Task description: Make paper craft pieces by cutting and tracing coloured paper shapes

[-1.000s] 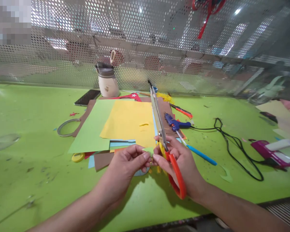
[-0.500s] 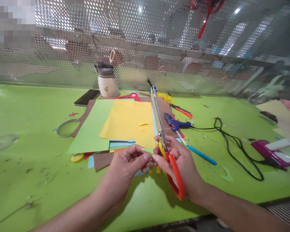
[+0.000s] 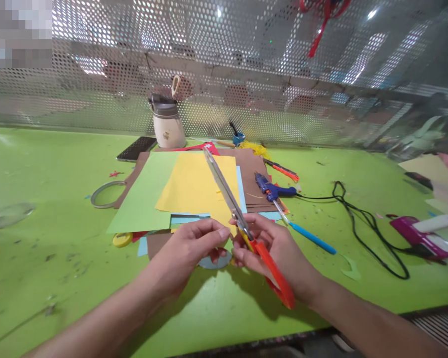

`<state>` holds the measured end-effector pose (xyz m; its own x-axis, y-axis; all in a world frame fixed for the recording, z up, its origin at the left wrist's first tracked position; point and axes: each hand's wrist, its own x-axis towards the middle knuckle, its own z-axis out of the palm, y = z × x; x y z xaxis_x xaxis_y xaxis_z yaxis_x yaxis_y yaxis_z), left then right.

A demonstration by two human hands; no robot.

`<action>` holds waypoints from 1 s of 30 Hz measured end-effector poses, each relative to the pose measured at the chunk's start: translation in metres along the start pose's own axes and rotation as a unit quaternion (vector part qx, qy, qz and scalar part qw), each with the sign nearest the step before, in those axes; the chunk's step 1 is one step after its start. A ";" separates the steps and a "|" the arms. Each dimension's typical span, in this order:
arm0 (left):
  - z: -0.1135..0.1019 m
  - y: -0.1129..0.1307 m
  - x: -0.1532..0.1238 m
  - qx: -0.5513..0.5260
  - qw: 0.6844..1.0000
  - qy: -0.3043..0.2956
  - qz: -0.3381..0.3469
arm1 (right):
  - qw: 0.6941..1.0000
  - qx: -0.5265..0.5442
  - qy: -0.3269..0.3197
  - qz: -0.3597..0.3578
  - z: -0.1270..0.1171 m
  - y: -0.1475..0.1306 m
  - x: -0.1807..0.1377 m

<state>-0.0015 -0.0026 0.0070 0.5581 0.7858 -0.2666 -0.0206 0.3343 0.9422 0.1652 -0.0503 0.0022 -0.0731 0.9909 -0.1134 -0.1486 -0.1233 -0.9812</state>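
Note:
My right hand [image 3: 280, 253] grips a pair of scissors [image 3: 224, 184] with red handles. The blades look closed and point up and to the left, over the yellow paper [image 3: 197, 184]. Close beside it, my left hand [image 3: 199, 246] is closed in a pinch, thumb against forefinger. Whatever may be between its fingertips is too small to make out. Something yellow shows between the scissors and my right fingers. Under the yellow sheet lies green paper [image 3: 138, 199], on top of brown sheets [image 3: 252, 184]. A pale round disc [image 3: 214, 260] lies below my hands.
On the right are a blue glue gun [image 3: 272, 189], its black cord [image 3: 354, 223], a blue pen-like tool [image 3: 313, 238] and a magenta box [image 3: 421, 236]. A tape ring [image 3: 106, 194], phone [image 3: 137, 149] and white jug [image 3: 168, 127] stand left. Perforated metal [image 3: 216, 74] rises behind.
The scissors' tips have swung left, and the blades now cross the yellow sheet. The small green paper piece between my fingertips no longer shows clearly. My hands stay close together.

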 end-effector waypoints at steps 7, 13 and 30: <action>-0.010 0.006 0.003 0.136 0.990 -0.045 -0.010 | 0.998 0.006 -0.041 0.046 -0.002 -0.001 -0.002; -0.015 0.005 0.005 0.145 0.986 -0.081 0.007 | 0.996 -0.004 -0.077 0.042 -0.003 -0.006 -0.002; -0.001 -0.005 0.001 -0.002 0.999 -0.040 -0.022 | 1.000 0.011 -0.001 -0.012 -0.004 0.000 -0.001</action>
<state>-0.0017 -0.0024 0.0015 0.6231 0.7258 -0.2914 0.0029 0.3704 0.9289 0.1693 -0.0507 0.0018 -0.0707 0.9935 -0.0888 -0.1718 -0.0998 -0.9801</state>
